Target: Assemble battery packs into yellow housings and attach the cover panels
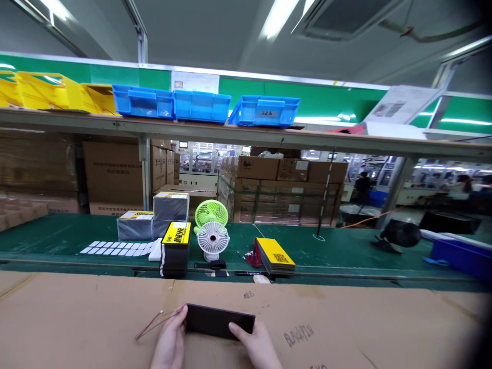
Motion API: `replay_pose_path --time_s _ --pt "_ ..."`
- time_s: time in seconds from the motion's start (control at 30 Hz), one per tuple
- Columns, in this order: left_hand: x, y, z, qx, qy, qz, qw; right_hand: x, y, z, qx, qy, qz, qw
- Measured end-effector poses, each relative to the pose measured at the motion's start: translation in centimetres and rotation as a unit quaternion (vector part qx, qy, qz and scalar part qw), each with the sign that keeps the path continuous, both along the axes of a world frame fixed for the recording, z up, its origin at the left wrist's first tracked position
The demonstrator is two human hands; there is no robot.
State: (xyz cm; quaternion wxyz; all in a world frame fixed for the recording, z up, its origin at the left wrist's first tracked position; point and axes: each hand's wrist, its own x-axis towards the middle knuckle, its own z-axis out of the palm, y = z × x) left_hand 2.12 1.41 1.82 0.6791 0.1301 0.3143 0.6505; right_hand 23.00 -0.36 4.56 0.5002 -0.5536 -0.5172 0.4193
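A flat black rectangular pack (211, 321) is held level between my two hands over the brown cardboard. My left hand (171, 339) grips its left end. Thin reddish wires (150, 325) with a small pale connector trail out to the left, beside that hand. Around the right end of the pack my right hand (257, 344) is closed, with the thumb lying on the face. Beyond the cardboard stand a stack of dark pieces with a yellow top (176, 234) and a second yellow-topped stack (275, 253) with bundled red wires (253, 256) at its side.
A cardboard sheet (330, 307) covers the near surface. On the green bench (338, 251) are a white fan (212, 238), a green fan (212, 211), grey wrapped stacks (171, 207), white labels (117, 249) and a black fan (402, 233). Blue bins (202, 106) line the shelf (215, 128) above.
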Motion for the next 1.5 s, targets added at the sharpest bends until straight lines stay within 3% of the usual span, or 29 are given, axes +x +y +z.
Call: replay_pose_path --time_s 0.93,1.33,1.5 --pt "0.04 -0.27 0.25 -0.015 -0.006 0.003 1.0 0.07 0.13 0.09 0.006 -0.016 0.0 1.0" --pt "0.05 0.08 -0.15 -0.007 -0.006 0.008 1.0 0.13 0.06 -0.04 -0.004 -0.032 -0.025 0.999" --pt "-0.01 0.23 -0.41 -0.005 -0.007 0.008 1.0 0.19 0.31 -0.51 -0.006 -0.018 -0.005 1.0"
